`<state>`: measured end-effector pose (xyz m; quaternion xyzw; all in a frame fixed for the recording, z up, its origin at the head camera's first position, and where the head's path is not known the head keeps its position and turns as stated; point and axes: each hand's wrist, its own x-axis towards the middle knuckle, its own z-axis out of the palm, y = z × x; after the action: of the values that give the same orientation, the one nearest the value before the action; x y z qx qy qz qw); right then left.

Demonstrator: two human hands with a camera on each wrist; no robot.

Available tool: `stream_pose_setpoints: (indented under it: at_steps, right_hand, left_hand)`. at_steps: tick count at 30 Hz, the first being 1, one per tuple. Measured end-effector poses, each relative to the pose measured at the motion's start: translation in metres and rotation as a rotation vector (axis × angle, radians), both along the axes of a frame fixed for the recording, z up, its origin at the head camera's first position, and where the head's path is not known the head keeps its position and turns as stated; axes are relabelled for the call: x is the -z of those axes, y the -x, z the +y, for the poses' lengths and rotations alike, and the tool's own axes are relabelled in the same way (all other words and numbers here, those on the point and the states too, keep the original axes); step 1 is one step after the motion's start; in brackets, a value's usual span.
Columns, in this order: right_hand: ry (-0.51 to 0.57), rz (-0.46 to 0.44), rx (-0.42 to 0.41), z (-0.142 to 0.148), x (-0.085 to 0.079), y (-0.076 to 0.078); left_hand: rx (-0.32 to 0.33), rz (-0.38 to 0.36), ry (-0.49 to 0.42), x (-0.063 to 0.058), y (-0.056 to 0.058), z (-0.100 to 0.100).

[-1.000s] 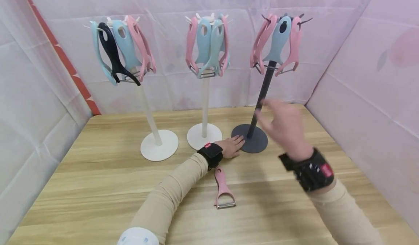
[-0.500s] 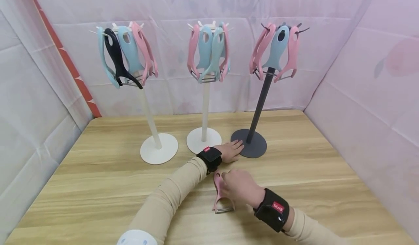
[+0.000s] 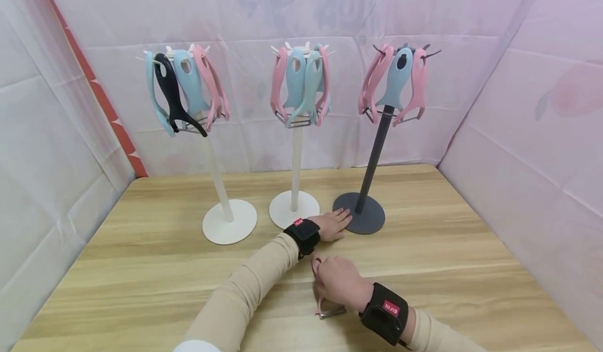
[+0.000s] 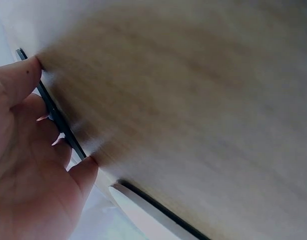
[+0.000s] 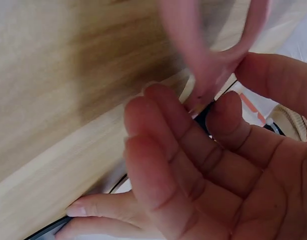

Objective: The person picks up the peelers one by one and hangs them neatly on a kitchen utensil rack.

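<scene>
A pink Y-shaped peeler is over the tabletop, its blade end toward the near edge. My right hand pinches it by the handle and hides most of that handle. In the right wrist view, the thumb and index finger sit at the neck of the peeler, while the other fingers curl loosely beside it. My left hand rests with its fingers extended on the round base of the dark grey stand. The left wrist view shows that hand's fingertips along the base's thin dark edge.
Pink and blue peelers hang from the hooks of the dark stand and of two white stands, the middle one and the left one. A black peeler hangs on the left one. Pale cloth walls enclose the wooden table.
My right hand has come down from the air at the right onto the pink peeler and taken hold of its handle. My left hand has stayed on the dark base.
</scene>
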<state>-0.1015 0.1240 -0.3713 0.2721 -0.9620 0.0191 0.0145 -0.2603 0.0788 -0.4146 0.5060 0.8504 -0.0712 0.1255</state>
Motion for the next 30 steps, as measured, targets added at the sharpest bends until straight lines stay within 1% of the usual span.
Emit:
stream_pose_setpoints:
  at_steps: [4,7,9,12,15,19,23,26,28,30]
  right_hand:
    - [-0.013,-0.015,-0.04,0.009,-0.002,-0.003]
    - [-0.005,-0.044,-0.034,0.016,-0.003,-0.005]
    - [0.024,-0.085,0.006,0.02,-0.004,-0.006]
    - [0.094,-0.152,0.099,0.024,-0.005,-0.008]
    - [0.156,-0.199,0.177,0.026,-0.006,-0.01]
    - [0.175,-0.244,0.219,0.031,-0.007,-0.011]
    - [0.197,-0.22,0.207,0.037,-0.011,-0.01]
    - [0.217,-0.157,0.191,0.042,-0.018,-0.01]
    - [0.234,-0.15,0.217,0.043,-0.024,-0.01]
    - [0.224,-0.143,0.248,0.045,-0.032,-0.01]
  left_hand:
    - [-0.007,-0.001,-0.005,0.004,0.001,0.002]
    - [-0.005,0.009,0.001,0.003,0.0,0.002]
    - [-0.006,0.011,0.011,0.001,-0.002,0.001]
    - [-0.015,0.002,0.027,-0.004,-0.004,0.001]
    - [-0.025,-0.006,0.034,-0.008,-0.006,0.0]
    - [-0.032,-0.017,0.028,-0.012,-0.008,-0.001]
    - [-0.034,-0.035,0.013,-0.014,-0.009,-0.003]
    - [-0.029,-0.038,0.004,-0.015,-0.009,-0.004]
    - [-0.03,-0.035,0.003,-0.015,-0.009,-0.003]
    - [-0.036,-0.037,0.017,-0.016,-0.009,-0.002]
